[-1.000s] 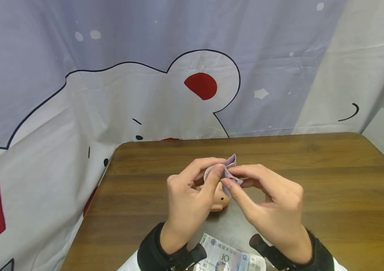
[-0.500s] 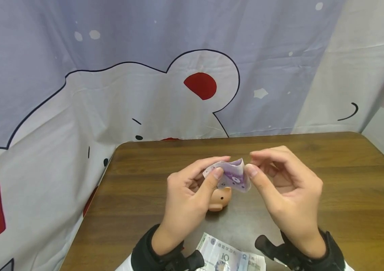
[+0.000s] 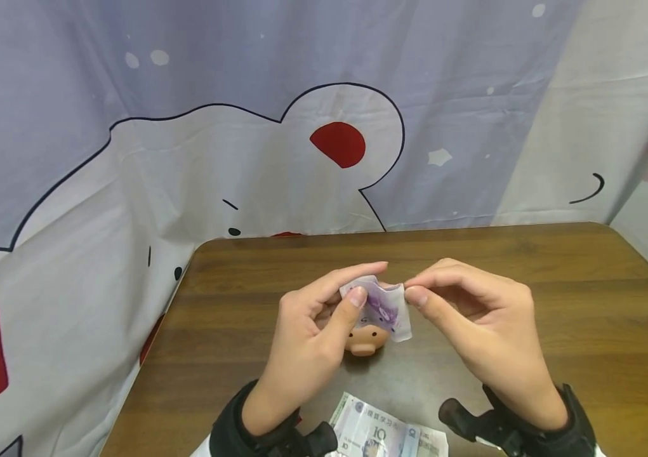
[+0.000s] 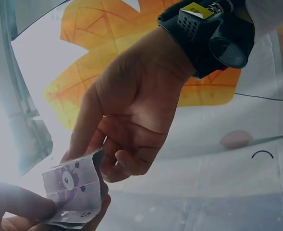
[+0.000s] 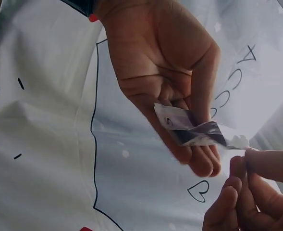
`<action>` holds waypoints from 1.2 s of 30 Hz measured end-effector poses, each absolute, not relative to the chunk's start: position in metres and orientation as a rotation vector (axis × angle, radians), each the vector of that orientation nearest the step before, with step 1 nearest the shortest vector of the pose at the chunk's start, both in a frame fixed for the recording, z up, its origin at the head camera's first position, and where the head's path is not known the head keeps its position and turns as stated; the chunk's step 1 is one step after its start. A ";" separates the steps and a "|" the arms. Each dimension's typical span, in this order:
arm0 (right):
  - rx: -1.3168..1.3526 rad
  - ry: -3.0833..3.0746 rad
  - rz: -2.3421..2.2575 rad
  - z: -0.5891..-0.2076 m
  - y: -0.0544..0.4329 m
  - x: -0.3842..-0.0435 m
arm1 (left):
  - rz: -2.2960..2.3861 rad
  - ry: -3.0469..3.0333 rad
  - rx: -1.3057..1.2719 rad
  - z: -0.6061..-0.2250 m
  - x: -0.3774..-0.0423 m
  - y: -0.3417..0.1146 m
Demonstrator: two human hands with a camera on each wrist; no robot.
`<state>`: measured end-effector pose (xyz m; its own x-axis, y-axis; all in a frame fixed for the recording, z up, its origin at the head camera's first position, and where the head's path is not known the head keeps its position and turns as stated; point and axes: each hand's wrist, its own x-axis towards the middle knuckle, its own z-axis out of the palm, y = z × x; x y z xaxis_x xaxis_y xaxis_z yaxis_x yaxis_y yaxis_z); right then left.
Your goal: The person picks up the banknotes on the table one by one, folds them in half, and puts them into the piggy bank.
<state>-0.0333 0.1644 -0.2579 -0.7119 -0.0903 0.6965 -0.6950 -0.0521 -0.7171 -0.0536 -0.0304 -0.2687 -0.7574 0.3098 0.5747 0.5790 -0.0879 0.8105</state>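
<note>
A creased purple banknote [image 3: 383,308] with a 5 on it is up in front of me, between both hands. My left hand [image 3: 309,336] pinches its left part, thumb lying across the near face. With thumb and forefinger, my right hand [image 3: 475,317] pinches the right edge; the right wrist view shows these fingertips [image 5: 247,156] at the note's end. A fold runs down the banknote [image 4: 76,190] in the left wrist view. Behind its lower edge a small orange piggy bank [image 3: 365,343] faces me on the table, its upper part hidden by the note and left hand.
Several banknotes [image 3: 381,435], a 10 on top, lie at the near side of the wooden table [image 3: 558,343], between my wrists. A printed curtain [image 3: 198,165] hangs behind the far table edge. Each wrist wears a black strap with a camera.
The crumpled banknote has been spread flatter. My right hand moved off to the right, then came back to the note's right edge. More of the piggy bank's face shows.
</note>
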 end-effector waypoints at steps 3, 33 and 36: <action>0.834 -1.795 1.814 -0.258 0.164 -0.032 | -1.946 -1.966 -0.960 -0.269 -0.053 -0.031; 0.781 -1.841 1.645 -0.265 0.165 -0.043 | -2.023 -1.844 -0.790 -0.266 -0.059 -0.036; 0.712 -1.963 1.557 -0.263 0.167 -0.041 | -1.992 -1.858 -0.781 -0.265 -0.059 -0.037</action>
